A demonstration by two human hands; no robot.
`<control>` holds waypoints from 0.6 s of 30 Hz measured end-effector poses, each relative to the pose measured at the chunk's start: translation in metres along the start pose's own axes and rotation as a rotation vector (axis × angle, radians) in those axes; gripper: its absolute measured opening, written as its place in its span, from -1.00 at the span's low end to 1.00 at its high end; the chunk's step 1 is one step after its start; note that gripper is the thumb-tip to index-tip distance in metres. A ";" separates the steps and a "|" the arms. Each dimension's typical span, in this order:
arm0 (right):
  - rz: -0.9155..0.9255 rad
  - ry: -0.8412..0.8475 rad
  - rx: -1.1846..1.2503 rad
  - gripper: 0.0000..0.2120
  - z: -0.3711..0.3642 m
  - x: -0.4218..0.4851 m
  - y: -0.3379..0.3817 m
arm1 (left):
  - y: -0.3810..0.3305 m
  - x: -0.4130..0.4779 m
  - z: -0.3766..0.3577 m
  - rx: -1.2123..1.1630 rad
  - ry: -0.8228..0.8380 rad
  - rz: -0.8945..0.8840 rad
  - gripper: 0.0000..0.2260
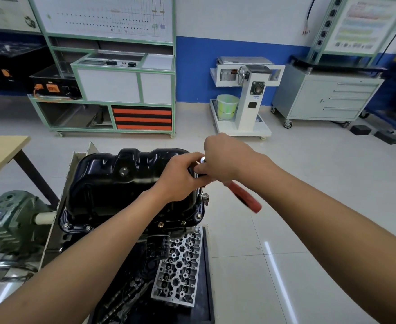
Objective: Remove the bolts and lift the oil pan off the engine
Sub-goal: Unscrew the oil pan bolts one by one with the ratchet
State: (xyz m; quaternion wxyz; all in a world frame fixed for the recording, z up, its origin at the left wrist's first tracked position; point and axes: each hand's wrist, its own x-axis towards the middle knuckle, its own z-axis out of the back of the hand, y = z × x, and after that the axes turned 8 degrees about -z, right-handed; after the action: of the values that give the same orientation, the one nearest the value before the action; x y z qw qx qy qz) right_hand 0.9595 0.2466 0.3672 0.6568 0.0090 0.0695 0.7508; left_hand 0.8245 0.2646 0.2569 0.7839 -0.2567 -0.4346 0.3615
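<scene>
A glossy black oil pan [113,181] sits on top of the upturned engine, its flange [187,222] still carrying several bolts along the near edge. A drain plug [123,171] shows on its side. A ratchet with a red handle [245,195] stands on an extension [200,191] at the pan's right edge. My left hand [177,177] pinches the top of the extension and ratchet head. My right hand [225,160] grips the ratchet from above, the handle sticking out below my wrist.
A grey cylinder head [180,270] and a camshaft [122,298] lie on the black tray below the engine. A green gearbox [12,220] of the stand sits at left, a wooden table [0,153] behind it. Cabinets and a white stand line the far wall.
</scene>
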 end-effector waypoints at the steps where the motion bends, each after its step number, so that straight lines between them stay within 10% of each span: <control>1: 0.024 0.006 -0.027 -0.68 0.001 -0.001 0.000 | 0.002 0.000 0.002 0.012 0.046 -0.002 -0.85; 7: 0.172 -0.082 -0.374 -0.59 0.005 -0.005 0.002 | 0.008 0.003 0.011 0.116 0.251 -0.008 -0.80; 10: 0.289 -0.075 -0.431 -0.89 0.010 -0.004 -0.002 | 0.010 0.004 0.014 0.120 0.269 0.001 -0.87; 18: 0.377 0.015 0.015 -0.71 0.004 0.006 -0.046 | 0.018 -0.001 0.007 0.118 0.141 -0.035 -0.91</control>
State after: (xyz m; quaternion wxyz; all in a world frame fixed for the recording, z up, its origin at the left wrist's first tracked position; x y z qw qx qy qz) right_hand 1.0047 0.2591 0.3657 0.5040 0.0212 0.0773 0.8600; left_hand 0.8118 0.2758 0.2471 0.8325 -0.2270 -0.3608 0.3539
